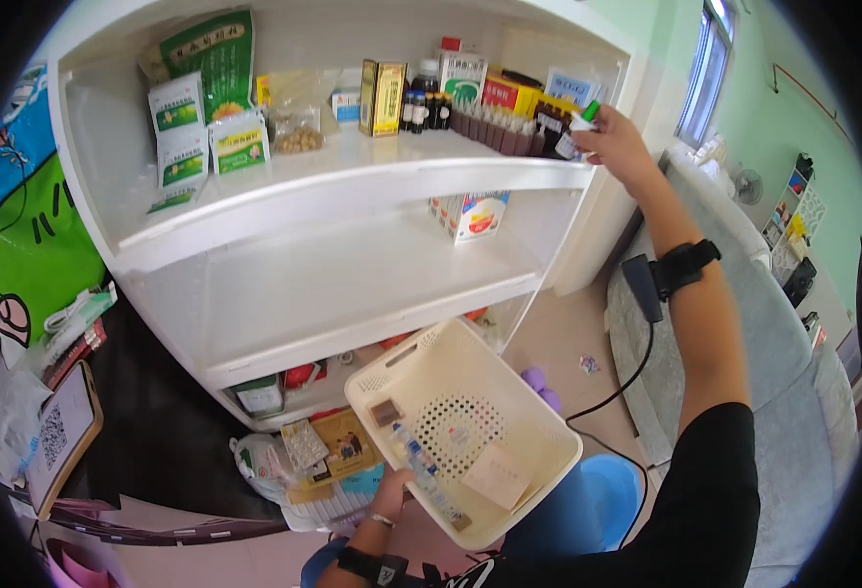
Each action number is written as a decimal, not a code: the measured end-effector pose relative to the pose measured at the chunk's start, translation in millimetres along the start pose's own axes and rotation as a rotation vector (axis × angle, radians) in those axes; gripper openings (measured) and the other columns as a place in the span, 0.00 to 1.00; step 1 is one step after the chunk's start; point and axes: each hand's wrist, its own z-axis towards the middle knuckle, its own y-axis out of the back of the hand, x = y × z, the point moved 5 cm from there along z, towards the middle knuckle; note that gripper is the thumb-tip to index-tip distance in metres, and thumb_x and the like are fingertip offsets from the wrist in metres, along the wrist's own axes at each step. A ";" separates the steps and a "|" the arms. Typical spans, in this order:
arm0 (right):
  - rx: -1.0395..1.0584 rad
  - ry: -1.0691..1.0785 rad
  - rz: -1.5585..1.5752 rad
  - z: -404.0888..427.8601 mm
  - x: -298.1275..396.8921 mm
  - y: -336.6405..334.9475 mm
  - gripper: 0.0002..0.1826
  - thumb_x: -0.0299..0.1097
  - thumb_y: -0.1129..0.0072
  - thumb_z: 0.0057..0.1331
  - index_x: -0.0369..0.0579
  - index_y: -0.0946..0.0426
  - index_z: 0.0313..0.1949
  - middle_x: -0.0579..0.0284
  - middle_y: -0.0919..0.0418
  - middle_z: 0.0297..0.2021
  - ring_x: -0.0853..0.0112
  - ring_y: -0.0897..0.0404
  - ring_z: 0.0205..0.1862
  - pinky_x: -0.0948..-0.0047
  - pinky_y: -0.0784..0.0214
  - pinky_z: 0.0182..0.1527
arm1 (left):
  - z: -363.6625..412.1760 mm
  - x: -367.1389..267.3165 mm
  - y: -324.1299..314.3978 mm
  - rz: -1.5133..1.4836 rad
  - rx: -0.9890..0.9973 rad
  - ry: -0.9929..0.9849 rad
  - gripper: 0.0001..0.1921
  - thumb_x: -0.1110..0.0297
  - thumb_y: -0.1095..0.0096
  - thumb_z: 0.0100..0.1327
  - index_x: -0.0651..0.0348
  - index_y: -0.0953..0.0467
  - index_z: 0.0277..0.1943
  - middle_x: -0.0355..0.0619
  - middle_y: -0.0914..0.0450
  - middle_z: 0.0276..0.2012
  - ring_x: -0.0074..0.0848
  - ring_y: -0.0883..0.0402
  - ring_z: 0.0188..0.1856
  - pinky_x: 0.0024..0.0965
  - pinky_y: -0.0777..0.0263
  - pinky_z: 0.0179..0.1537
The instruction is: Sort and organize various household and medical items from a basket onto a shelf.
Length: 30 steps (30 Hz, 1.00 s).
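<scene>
At the right end of the upper shelf, my right hand grips a small white bottle with a green cap. Dark brown bottles and a row of several capped brown vials stand just left of it. Lower down, my left hand holds the near left rim of a cream perforated plastic basket, which tilts towards me. Inside the basket lie a pale flat box, a small brown packet and a strip of clear-and-blue items.
Green-and-white sachets, a yellow-gold box and other medicine boxes line the upper shelf. White-and-red boxes stand on the middle shelf. A grey sofa is at the right, a blue basin below. A cable hangs from my right forearm.
</scene>
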 end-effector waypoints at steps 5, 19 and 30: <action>0.287 -0.144 0.005 -42.4 -8.7 -34.4 0.19 0.32 0.44 0.53 0.44 0.34 0.45 0.65 0.26 0.32 0.79 0.27 0.31 0.83 0.35 0.30 | 5.7 5.7 10.2 0.003 -0.040 -0.038 0.26 0.73 0.54 0.49 0.64 0.39 0.54 0.49 0.28 0.45 0.34 0.26 0.45 0.34 0.31 0.46; 0.447 -0.231 -0.110 -78.5 -108.4 -165.1 0.17 0.34 0.39 0.46 0.42 0.35 0.32 0.60 0.29 0.25 0.75 0.29 0.22 0.77 0.36 0.22 | -2.9 -11.2 -9.7 0.049 -0.001 0.048 0.35 0.74 0.52 0.47 0.61 0.53 0.61 0.50 0.34 0.50 0.34 0.29 0.49 0.35 0.29 0.44; 0.810 -0.067 0.053 -143.6 42.0 -284.8 0.19 0.30 0.43 0.52 0.42 0.35 0.43 0.65 0.30 0.29 0.80 0.31 0.29 0.81 0.36 0.29 | -0.7 -24.1 -6.4 0.253 0.045 -0.209 0.34 0.68 0.50 0.48 0.65 0.52 0.59 0.49 0.36 0.51 0.29 0.36 0.53 0.30 0.38 0.51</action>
